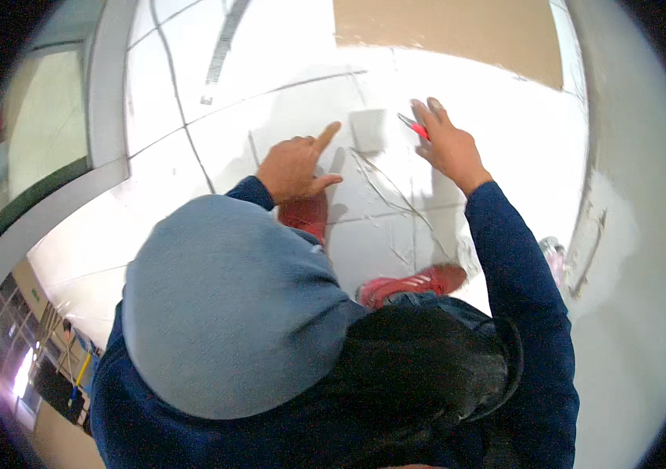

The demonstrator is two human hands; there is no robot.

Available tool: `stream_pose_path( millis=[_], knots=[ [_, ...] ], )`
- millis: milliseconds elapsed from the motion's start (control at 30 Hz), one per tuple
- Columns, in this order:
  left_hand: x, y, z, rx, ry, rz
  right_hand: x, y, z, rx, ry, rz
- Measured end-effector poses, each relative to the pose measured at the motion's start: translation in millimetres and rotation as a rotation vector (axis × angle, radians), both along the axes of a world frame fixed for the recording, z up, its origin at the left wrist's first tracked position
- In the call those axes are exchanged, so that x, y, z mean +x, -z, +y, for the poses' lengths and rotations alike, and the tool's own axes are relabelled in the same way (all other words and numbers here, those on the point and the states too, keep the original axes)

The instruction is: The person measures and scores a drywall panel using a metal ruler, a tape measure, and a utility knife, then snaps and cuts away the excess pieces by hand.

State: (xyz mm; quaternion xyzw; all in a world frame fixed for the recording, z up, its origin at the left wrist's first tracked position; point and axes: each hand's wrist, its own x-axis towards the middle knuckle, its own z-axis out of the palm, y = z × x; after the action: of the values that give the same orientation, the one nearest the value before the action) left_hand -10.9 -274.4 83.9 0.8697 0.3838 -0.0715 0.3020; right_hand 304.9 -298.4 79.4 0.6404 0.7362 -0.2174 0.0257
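My left hand (302, 164) is above my left red shoe, index finger and thumb stretched apart, other fingers curled, holding nothing that I can see. My right hand (450, 148) holds a small red tool (416, 127) with a metal tip, perhaps a cutter, pointing left. Between my hands, on the white tiled floor (380, 203), are a squarish pale grey patch (367, 129), which may be a piece or a shadow, and thin, string-like strands running down toward my right red shoe (411, 285).
A beige board or panel (442, 31) is at the top. A pale-framed glass panel (44, 125) stands at left, a plastered wall (638, 234) at right with a small unclear object (552, 258) at its foot. Another person (79, 336) with a yellow-handled tool is at the far lower left.
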Motion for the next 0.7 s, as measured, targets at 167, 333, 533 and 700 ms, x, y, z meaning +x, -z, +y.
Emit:
stream_pose_path(
  millis=[167,333,533,700],
  knots=[
    [0.3,27.5,11.9,0.015,0.0,0.055,2.7,-14.2,-2.4,-0.124,-0.048,-0.079],
    [-2.6,28.8,30.1,0.081,0.003,0.047,21.1,-14.9,-19.8,-0.099,0.262,-0.047],
    [-51.8,80.9,179.5,0.754,-0.749,0.053,97.7,31.9,-24.6,-0.112,1.036,0.188],
    [-80.8,83.8,232.3,0.544,-0.796,0.265,78.7,34.5,-34.6,-0.285,1.484,0.754]
  ],
)
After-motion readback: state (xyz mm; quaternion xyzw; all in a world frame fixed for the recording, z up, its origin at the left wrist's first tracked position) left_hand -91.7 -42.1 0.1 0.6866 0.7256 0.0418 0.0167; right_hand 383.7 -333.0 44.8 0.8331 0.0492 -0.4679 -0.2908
